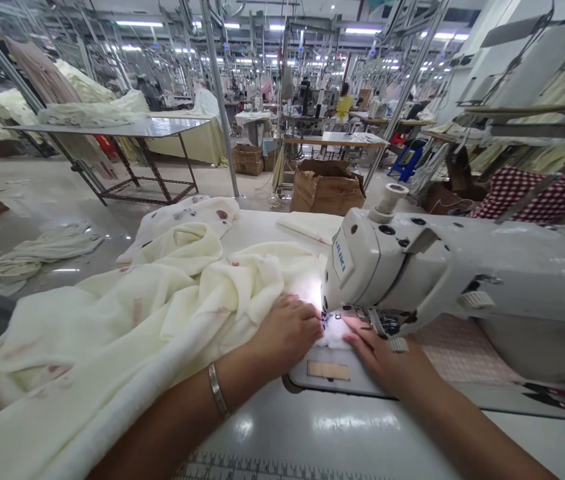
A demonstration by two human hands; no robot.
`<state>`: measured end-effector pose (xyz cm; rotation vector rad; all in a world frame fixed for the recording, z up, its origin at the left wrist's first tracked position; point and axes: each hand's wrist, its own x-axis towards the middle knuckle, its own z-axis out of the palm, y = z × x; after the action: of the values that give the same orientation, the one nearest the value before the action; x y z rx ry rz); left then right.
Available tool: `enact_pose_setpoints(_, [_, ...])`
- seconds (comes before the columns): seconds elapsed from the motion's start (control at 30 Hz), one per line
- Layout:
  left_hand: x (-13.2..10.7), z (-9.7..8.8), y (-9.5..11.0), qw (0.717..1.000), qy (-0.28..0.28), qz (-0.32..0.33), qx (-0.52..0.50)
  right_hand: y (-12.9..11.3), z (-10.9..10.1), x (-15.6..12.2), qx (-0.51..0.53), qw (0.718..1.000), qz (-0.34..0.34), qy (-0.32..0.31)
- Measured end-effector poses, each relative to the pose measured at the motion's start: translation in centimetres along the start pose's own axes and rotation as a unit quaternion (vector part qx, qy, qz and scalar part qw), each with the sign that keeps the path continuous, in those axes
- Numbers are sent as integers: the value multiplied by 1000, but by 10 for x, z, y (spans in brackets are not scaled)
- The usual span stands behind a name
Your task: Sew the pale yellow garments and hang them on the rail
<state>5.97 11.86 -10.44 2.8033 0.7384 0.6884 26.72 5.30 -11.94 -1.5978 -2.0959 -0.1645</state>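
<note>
Cream fabric [172, 287] with faint reddish prints lies heaped over the left of the sewing table and runs up to the needle area. My left hand [290, 333] is closed on its edge, with the fingers curled just left of the needle. A white sewing machine [362, 260] stands to the right, its lamp lighting the white piece of cloth [335, 330] under the head. Resting on this cloth from the right is my right hand [390, 360], thumb and forefinger stretched out and slightly apart. The presser foot is partly hidden.
A ruler strip [262, 468] lies along the table's front edge. Scissors [562, 399] and pink checked cloth [467, 343] are at the right. Beyond the table stand a cardboard box [327, 190], metal poles and a metal-legged table [157, 128]. Cloth lies on the floor at left.
</note>
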Motion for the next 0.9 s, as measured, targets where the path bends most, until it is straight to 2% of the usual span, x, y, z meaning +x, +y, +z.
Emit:
enact_pose_setpoints(0.13, [11,-7,-11,999,-23,-18,19,3,1,0,-30,999,-7,10])
enact_pose_setpoints(0.27, [9,-27,-16,997,-65,32,23,1,-9,2,-33,999,-36,3])
enact_pose_setpoints(0.33, [2,-36,-10,992,-112,29,47,-2,-14,4,-28,998,-48,12])
enact_pose_setpoints(0.43, [-10,-39,12,981,-165,-6,103,-10,-21,4,-8,995,-98,16])
enact_pose_setpoints(0.57, [-22,-30,36,987,-111,13,114,-28,-28,1,56,976,-210,-19])
enact_pose_setpoints(0.63, [-24,-26,39,991,-107,7,86,-36,-27,0,93,968,-229,-52])
enact_pose_setpoints(0.7, [-26,-25,37,990,-124,-5,63,-42,-25,1,114,965,-220,-80])
enact_pose_setpoints(0.8, [-25,-25,32,990,-132,-4,55,-42,-22,2,103,968,-215,-77])
enact_pose_setpoints(0.9, [-20,-27,26,990,-115,2,82,-28,-14,-8,48,968,-243,-32])
